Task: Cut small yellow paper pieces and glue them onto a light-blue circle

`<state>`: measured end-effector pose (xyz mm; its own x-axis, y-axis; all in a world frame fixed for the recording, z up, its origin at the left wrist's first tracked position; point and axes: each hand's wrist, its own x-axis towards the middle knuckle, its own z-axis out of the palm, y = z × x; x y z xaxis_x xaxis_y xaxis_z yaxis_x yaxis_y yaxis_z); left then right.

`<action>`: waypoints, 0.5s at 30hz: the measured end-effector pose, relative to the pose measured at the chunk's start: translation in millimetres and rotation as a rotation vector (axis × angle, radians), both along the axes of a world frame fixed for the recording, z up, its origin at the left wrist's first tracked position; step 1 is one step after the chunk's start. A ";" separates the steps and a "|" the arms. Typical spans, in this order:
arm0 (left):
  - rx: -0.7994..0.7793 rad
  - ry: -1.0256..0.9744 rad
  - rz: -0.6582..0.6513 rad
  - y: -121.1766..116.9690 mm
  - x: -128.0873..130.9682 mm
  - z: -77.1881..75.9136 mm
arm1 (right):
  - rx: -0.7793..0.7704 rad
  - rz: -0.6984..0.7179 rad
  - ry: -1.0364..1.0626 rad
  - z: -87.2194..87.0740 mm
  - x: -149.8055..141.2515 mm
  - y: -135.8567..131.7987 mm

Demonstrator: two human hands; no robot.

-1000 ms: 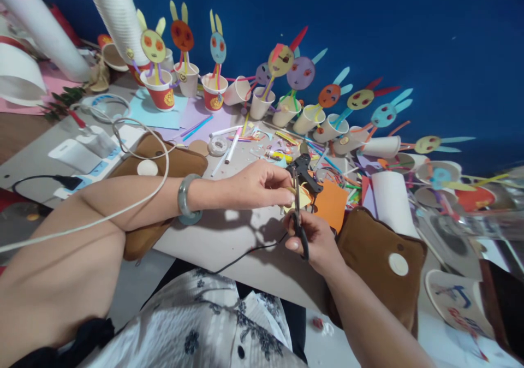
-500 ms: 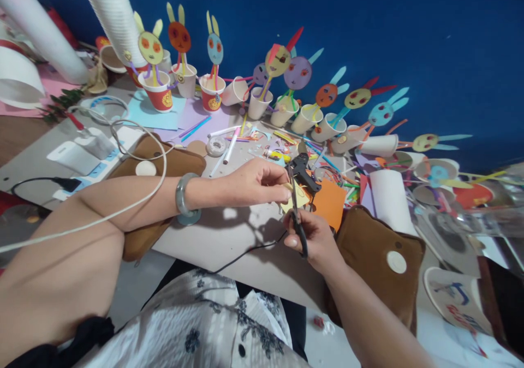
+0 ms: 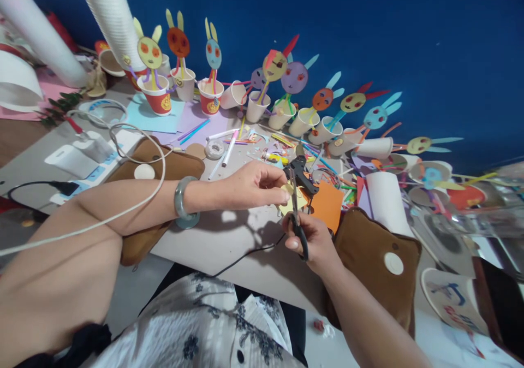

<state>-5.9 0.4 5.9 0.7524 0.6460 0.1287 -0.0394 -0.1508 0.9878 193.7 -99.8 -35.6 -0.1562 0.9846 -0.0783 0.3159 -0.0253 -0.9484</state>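
Observation:
My left hand (image 3: 262, 185) pinches a small piece of pale yellow paper (image 3: 289, 190) between thumb and fingers above the table. Black-handled scissors (image 3: 302, 236) sit in my right hand (image 3: 313, 239), fingers through the loops, blades pointing up and away from me. The blades cross beside the yellow piece, close to my left fingertips; whether they touch the paper I cannot tell. Beneath my hands lies a larger yellow paper sheet (image 3: 298, 201). A black glue gun (image 3: 303, 174) and an orange paper sheet (image 3: 328, 204) rest just beyond.
Paper cups with rabbit-faced figures, such as a red cup (image 3: 158, 98), line the back by the blue wall. Paper scraps and markers (image 3: 230, 148) litter the middle. Brown pouches (image 3: 374, 264) lie either side. A white cable (image 3: 153, 193) crosses my left forearm near a power strip (image 3: 118, 144).
The view has shifted slightly. Both hands keep nearly the same place, with the scissors still beside the yellow paper piece.

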 end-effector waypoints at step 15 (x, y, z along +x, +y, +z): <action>0.002 -0.030 0.013 0.0 -0.4 2.1 | -0.010 0.001 0.043 -0.7 0.7 -0.5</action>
